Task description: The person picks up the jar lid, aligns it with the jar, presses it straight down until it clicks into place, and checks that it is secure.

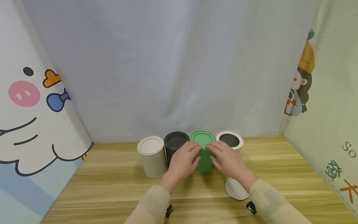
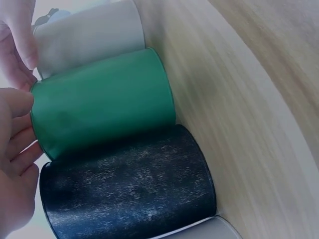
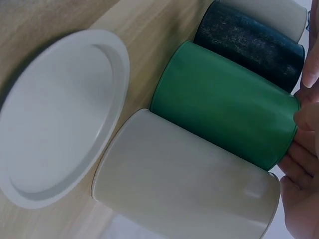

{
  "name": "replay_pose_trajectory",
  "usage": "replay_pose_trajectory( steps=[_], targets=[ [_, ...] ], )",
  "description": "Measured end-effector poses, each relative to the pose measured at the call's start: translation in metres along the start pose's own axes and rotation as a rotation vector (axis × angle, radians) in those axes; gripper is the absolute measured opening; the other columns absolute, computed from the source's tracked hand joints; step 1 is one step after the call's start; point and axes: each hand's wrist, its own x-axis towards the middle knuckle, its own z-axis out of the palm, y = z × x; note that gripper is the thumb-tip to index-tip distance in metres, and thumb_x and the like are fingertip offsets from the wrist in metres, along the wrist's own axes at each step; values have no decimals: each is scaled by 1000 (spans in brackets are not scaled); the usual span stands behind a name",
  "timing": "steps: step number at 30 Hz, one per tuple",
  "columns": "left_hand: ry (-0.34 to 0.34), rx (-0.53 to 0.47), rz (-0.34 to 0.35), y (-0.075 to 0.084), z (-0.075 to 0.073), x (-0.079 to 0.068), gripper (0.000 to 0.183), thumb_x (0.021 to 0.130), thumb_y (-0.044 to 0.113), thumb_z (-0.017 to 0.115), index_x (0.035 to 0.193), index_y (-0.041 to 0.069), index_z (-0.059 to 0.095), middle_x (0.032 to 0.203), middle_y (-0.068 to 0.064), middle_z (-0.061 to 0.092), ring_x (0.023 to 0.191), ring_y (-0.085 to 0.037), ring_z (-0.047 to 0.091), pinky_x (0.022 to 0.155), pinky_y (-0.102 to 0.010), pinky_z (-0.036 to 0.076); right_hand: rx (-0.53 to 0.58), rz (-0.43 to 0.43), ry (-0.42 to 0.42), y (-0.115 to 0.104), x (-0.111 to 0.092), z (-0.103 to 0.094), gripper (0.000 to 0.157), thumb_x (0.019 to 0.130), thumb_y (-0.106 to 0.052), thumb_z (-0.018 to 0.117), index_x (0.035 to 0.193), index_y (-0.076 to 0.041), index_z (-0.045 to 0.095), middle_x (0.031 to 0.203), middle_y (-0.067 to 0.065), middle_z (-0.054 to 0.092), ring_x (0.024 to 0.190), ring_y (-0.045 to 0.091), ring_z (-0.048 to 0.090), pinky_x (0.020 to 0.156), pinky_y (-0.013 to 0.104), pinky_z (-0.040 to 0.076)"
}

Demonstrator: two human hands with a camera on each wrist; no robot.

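A green canister [image 1: 204,160] with its lid [image 1: 202,138] on stands in a row of lidded cylinders. My left hand [image 1: 184,157] touches the left side of its top, fingers fairly straight and thumb near the rim. From the right, my right hand [image 1: 227,157] reaches the same rim with its fingertips, thumb toward the front. Left of the green one is a black canister [image 2: 129,186], partly behind my left hand. On its right, a white canister [image 3: 187,174] stands uncovered, its dark inside showing in the head view.
A round white lid [image 3: 62,119] lies on the wooden table [image 1: 112,186] in front of the uncovered canister. Another white canister [image 1: 152,158], lidded, stands at the row's left end. A grey curtain [image 1: 179,77] hangs behind, with printed cloths at both sides.
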Motion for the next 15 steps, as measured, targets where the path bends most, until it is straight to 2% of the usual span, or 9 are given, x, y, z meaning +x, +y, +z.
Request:
replay_pose_trajectory(
  steps=[8,15],
  targets=[
    [-6,6,12,1,-2,3,37,87,16,77,119,0,68,122,-14,66,118,-26,60,109,-41,41,-6,-2,-28,-1,-1,-3,47,80,-10,81,123,1,65,124,14,64,118,34,58,98,46,50],
    [-44,28,-11,2,-4,3,39,88,22,76,121,2,68,125,-12,66,121,-24,59,111,-39,38,-1,-45,-3,1,-3,-2,50,79,-11,82,124,3,65,125,16,63,120,33,57,105,47,44]
  ],
)
